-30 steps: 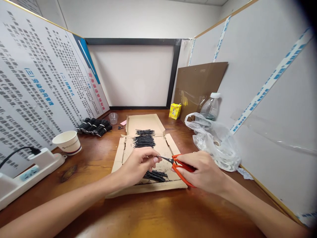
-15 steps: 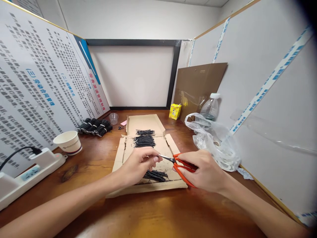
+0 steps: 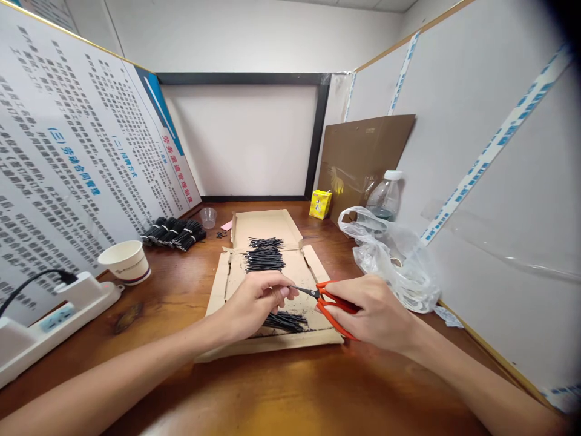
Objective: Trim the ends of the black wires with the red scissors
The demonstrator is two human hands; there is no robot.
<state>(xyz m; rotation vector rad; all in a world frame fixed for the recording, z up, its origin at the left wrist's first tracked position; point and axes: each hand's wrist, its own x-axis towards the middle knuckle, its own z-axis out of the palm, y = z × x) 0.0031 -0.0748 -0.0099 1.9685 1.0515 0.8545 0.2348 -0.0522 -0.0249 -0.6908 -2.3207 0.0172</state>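
My right hand [image 3: 373,312] grips a pair of scissors [image 3: 333,297] by their red handles. The dark blades [image 3: 305,291] point left and their tips reach the fingertips of my left hand [image 3: 261,301]. That hand is closed in a pinch at the tips; what lies between its fingers is too small and covered to make out. Under and beside the left hand, a loose pile of thin black wire-like pieces [image 3: 288,323] rests on the flattened cardboard [image 3: 295,280]. Farther back on the cardboard lies a bigger row of similar black pieces [image 3: 264,258].
At left stand a paper cup [image 3: 124,261], a white power strip [image 3: 59,315], tied black bundles [image 3: 175,233] and a clear plastic cup [image 3: 208,217]. On the right are a yellow packet [image 3: 320,204], a bottle [image 3: 385,197] and a plastic bag [image 3: 399,266]. Partition panels enclose the table.
The scissors' blades have turned slightly, and look darker now. Both hands stay in nearly the same place.
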